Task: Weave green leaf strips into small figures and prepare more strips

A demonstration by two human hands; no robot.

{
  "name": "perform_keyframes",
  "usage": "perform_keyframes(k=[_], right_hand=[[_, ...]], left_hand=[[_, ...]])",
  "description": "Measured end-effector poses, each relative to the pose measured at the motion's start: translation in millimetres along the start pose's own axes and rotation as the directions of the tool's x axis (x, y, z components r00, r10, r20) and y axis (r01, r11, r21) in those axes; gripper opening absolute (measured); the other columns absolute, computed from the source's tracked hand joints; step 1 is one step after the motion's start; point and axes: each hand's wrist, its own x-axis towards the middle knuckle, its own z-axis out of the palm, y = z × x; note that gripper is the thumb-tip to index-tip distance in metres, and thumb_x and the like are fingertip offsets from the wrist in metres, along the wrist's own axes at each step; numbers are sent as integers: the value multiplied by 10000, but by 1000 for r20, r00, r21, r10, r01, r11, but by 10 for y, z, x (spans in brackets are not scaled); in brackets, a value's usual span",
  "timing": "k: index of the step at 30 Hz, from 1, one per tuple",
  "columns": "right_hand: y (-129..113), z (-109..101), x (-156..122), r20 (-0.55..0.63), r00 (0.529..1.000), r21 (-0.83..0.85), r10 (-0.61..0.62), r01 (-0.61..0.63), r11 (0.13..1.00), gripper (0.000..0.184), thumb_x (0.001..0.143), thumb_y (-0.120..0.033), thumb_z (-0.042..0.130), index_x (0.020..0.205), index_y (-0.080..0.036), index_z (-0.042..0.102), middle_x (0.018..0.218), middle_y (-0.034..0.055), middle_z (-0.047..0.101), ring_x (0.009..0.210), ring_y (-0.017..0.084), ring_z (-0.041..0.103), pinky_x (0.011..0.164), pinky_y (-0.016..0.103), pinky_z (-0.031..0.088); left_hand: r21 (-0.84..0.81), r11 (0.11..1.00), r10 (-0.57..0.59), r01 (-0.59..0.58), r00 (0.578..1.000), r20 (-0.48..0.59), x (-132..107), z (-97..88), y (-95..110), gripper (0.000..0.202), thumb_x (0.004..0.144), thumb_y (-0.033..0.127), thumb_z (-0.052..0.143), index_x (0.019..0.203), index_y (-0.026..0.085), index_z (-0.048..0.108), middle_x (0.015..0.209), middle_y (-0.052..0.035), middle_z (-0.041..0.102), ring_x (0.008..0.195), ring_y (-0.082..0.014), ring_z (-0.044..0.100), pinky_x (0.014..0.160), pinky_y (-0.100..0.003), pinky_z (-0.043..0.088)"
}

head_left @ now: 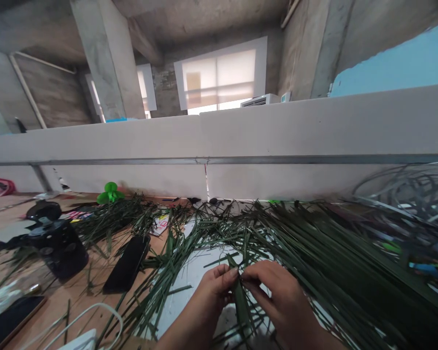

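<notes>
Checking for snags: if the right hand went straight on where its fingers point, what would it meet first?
Most likely the green palm-leaf strip at the right hand's fingertips, then the left hand; depth is unclear.

Pinched frond strip (242,311) partly hidden by the left hand (213,296) and right hand (277,296); its lower end runs off the bottom edge. Pale coiled strips (405,194) at right blurred, possibly plastic. Printed paper (159,225) among the fronds too small to read. White device (82,340) cut off below.
</notes>
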Motion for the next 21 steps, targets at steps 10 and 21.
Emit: perform_keyframes(k=[10, 21], right_hand=[[-10, -46, 20, -95, 962, -218, -255, 230, 949, 188, 926, -69, 556, 984, -225, 642, 827, 18, 745, 724, 171, 665, 712, 310, 444], [29, 2, 17, -150, 924, -301, -352, 296, 907, 204, 965, -61, 466, 935, -175, 632, 797, 42, 711, 725, 183, 630, 735, 325, 444]], left_hand=[[-15, 999, -50, 51, 999, 8, -39, 28, -18, 342, 671, 403, 872, 752, 145, 663, 684, -8, 605, 621, -126, 515, 633, -242, 404], [-61, 997, -34, 39, 997, 72, -56, 90, -7, 356, 657, 397, 881, 740, 119, 673, 675, -11, 583, 598, -111, 488, 590, -219, 386]])
